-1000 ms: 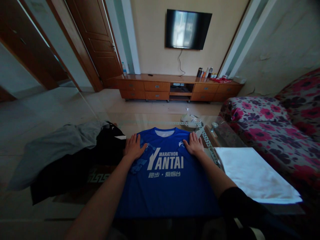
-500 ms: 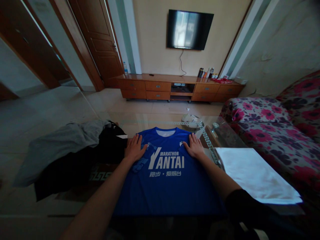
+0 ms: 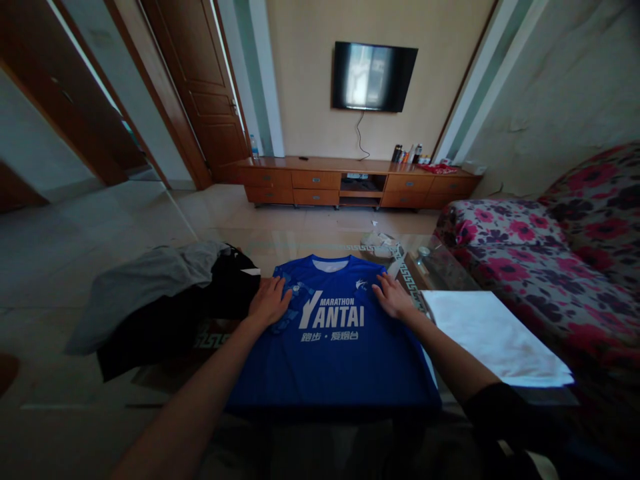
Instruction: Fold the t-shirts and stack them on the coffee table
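Note:
A blue T-shirt (image 3: 335, 367) with white "MARATHON YANTAI" lettering lies front up on a glass table, its collar pointing away from me. On its left edge, just below the shoulder, rests my left hand (image 3: 270, 301), palm down with the fingers stretched out. My right hand (image 3: 394, 297) touches the opposite edge near the right shoulder, fingers extended and a little apart. Neither hand grips the cloth. The shirt's sides look tucked under, and its lower edge reaches the near side of the table.
Left of the shirt is a heap of grey and black clothes (image 3: 165, 293). A folded white cloth (image 3: 493, 337) lies to the right. Beyond the glass table (image 3: 280, 241) stand a long wooden TV cabinet (image 3: 315, 180) and, at right, a flowered sofa (image 3: 530, 267).
My right hand has slid slightly toward the shirt's outer edge, uncovering the small white logo. My left hand stays near the left edge. The view has tilted up a little.

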